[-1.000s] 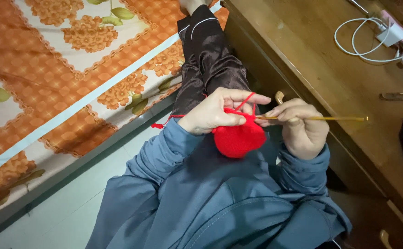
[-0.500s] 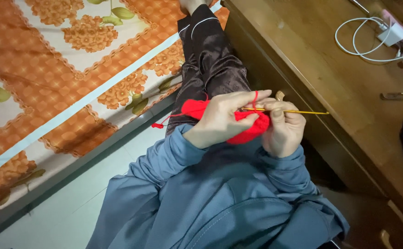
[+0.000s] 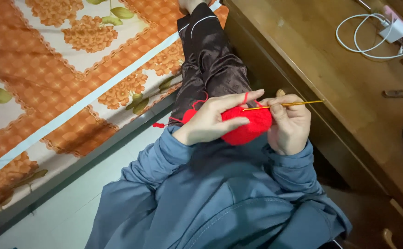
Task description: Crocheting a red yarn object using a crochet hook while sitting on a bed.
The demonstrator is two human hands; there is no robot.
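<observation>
Wooden desk (image 3: pixel 330 74) lying right of grip; red crochet piece (image 3: pixel 250 125) being pinched by left hand (image 3: pixel 210 121), gold hook (image 3: pixel 284 105) being clasped by right hand (image 3: pixel 290 124); orange floral bedspread (image 3: pixel 63 78) lying left.

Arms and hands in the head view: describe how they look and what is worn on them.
Both arms are covered by long sleeves of a slate-blue jacket, with seam lines and cuffs bunched at the wrists. The left hand and right hand are bare: no gloves, and no rings or watch visible.
</observation>
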